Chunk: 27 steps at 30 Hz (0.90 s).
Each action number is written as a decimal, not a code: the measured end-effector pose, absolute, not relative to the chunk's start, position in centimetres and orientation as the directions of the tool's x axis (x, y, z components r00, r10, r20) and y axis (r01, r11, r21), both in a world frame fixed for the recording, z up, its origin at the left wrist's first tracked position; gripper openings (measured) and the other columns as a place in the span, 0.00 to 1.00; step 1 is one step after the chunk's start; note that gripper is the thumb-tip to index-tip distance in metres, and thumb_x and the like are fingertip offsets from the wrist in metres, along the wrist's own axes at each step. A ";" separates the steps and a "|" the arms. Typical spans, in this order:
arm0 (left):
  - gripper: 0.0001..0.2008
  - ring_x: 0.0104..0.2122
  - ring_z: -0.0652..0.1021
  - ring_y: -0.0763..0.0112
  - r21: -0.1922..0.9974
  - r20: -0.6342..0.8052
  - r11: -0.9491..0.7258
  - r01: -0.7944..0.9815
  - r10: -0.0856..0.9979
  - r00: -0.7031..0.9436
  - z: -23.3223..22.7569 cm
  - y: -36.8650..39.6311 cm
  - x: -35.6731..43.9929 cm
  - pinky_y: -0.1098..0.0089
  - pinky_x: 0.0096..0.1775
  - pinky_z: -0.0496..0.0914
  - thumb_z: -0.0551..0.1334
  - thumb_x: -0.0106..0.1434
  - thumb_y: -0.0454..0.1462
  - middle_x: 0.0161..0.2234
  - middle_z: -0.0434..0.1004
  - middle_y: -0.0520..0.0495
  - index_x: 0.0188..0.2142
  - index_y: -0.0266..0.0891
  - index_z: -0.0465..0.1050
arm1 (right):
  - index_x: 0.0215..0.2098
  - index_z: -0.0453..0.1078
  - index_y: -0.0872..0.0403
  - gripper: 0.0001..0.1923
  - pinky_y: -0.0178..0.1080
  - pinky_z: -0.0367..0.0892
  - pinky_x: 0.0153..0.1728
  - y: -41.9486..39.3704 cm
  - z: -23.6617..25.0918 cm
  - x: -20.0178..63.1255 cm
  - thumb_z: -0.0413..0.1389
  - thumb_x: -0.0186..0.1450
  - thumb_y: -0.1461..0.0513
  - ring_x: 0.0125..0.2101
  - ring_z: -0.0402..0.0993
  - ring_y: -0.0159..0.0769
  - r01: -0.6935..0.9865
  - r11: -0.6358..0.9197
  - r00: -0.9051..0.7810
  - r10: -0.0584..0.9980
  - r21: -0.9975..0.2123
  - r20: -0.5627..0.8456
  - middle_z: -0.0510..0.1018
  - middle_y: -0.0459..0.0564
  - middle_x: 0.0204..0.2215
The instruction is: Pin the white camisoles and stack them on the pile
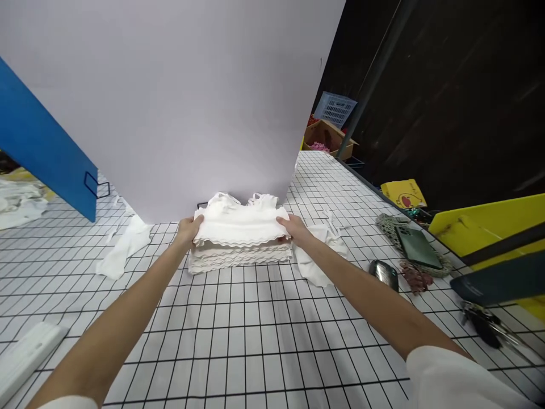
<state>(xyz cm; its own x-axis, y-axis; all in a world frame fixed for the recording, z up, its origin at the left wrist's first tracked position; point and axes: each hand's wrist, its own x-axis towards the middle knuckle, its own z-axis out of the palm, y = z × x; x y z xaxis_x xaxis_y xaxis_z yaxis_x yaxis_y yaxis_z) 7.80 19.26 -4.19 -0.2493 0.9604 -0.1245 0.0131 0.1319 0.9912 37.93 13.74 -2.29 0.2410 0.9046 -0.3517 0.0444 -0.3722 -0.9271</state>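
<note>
White folded garments (240, 241) — neat stack, scalloped edges, on gridded table (255, 329)

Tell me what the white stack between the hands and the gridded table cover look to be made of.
White stack: soft knit or woven fabric, matte; scalloped edges and thin straps suggest garments. Gridded table cover: probably smooth cloth or vinyl sheet, white with black lines, lying flat; which one is unclear.

White scalloped garments (240, 241) sit stacked on a white, black-gridded counter (255, 329), blue board (42, 145) left, yellow panel (489, 224) right.

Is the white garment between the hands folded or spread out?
Folded: the top garment lies compact on the stack, left hand and right hand at its ends.
</note>
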 end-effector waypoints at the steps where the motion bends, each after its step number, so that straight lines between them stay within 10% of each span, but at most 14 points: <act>1: 0.05 0.27 0.80 0.60 0.988 -0.128 0.146 0.050 0.957 -0.258 -4.1 19.2 7.6 0.66 0.31 0.76 0.66 0.60 0.36 0.18 0.73 0.48 0.33 0.35 0.76 | 0.50 0.69 0.61 0.11 0.37 0.72 0.19 13.8 -2.2 38.1 0.54 0.71 0.63 0.22 0.74 0.35 0.073 -0.372 0.233 0.909 -0.925 -0.347 0.79 0.51 0.28; 6: 0.21 0.39 0.81 0.53 0.945 -0.105 0.190 0.265 0.947 -0.304 -3.0 17.4 6.5 0.59 0.42 0.76 0.69 0.56 0.40 0.33 0.81 0.40 0.47 0.31 0.75 | 0.50 0.70 0.61 0.16 0.43 0.74 0.28 13.5 -1.5 39.0 0.60 0.66 0.61 0.29 0.76 0.42 0.270 -0.374 0.225 0.920 -0.887 -0.320 0.79 0.58 0.37; 9: 0.38 0.55 0.75 0.46 0.794 0.162 -0.005 0.607 0.966 -0.204 -2.8 15.8 6.8 0.51 0.55 0.69 0.69 0.56 0.46 0.55 0.75 0.32 0.63 0.34 0.65 | 0.59 0.66 0.56 0.27 0.45 0.72 0.41 12.6 -1.6 38.9 0.65 0.63 0.60 0.44 0.74 0.49 0.534 -0.210 0.231 0.968 -0.819 -0.098 0.75 0.61 0.47; 12: 0.39 0.68 0.59 0.44 0.419 0.290 -0.330 0.846 0.932 0.219 -3.8 14.9 7.7 0.45 0.66 0.54 0.59 0.66 0.52 0.68 0.58 0.32 0.70 0.36 0.56 | 0.58 0.69 0.53 0.20 0.51 0.68 0.48 11.2 -1.7 38.2 0.58 0.69 0.56 0.53 0.67 0.55 0.887 0.123 -0.059 0.986 -0.445 0.153 0.72 0.63 0.53; 15: 0.36 0.72 0.47 0.46 0.301 0.174 -0.409 0.861 0.912 0.373 -5.2 14.7 7.6 0.44 0.68 0.43 0.52 0.69 0.55 0.72 0.50 0.37 0.71 0.40 0.55 | 0.50 0.74 0.57 0.16 0.54 0.64 0.51 9.5 -1.5 38.7 0.53 0.72 0.56 0.53 0.65 0.54 0.937 0.260 -0.223 0.959 -0.235 0.175 0.71 0.64 0.54; 21: 0.36 0.72 0.47 0.46 0.390 0.402 -0.471 0.791 0.860 0.314 -5.3 11.5 6.6 0.41 0.68 0.40 0.51 0.69 0.57 0.71 0.53 0.34 0.67 0.37 0.62 | 0.33 0.75 0.56 0.14 0.51 0.63 0.51 2.3 -2.0 44.9 0.62 0.63 0.53 0.45 0.68 0.48 0.838 0.083 -0.039 0.995 -0.540 0.093 0.76 0.55 0.37; 27: 0.27 0.60 0.72 0.50 0.801 0.245 -0.397 0.448 0.900 0.361 -1.6 4.3 13.0 0.49 0.61 0.66 0.62 0.63 0.55 0.59 0.75 0.39 0.54 0.43 0.76 | 0.36 0.67 0.54 0.14 0.39 0.68 0.37 -2.9 -0.5 48.3 0.50 0.69 0.52 0.34 0.70 0.37 0.615 -0.012 0.136 0.987 -0.788 0.090 0.74 0.49 0.32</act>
